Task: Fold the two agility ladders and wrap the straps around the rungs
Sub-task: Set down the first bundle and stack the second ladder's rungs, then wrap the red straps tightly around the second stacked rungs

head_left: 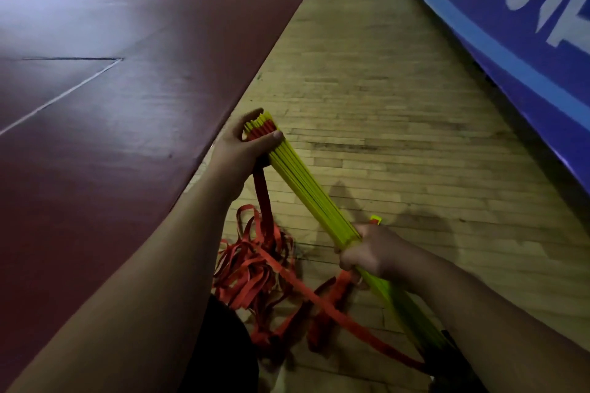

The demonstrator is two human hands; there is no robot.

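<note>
Nearest to us, the red straps point(255, 268) are lying in a loose, flat tangle on the wooden floor point(383, 105). Our right hand point(367, 255) is gripping the lower part of the yellow rungs point(306, 182), fingers curled fully around the bundle. Our left hand point(245, 143) is clasping its far end, thumb pressing across the thin, flat slats. We are judging that the ends need squaring and tight holding before the webbing goes around. Beyond, a dark red mat point(95, 73) and a blue banner point(510, 9) are lying.
</note>
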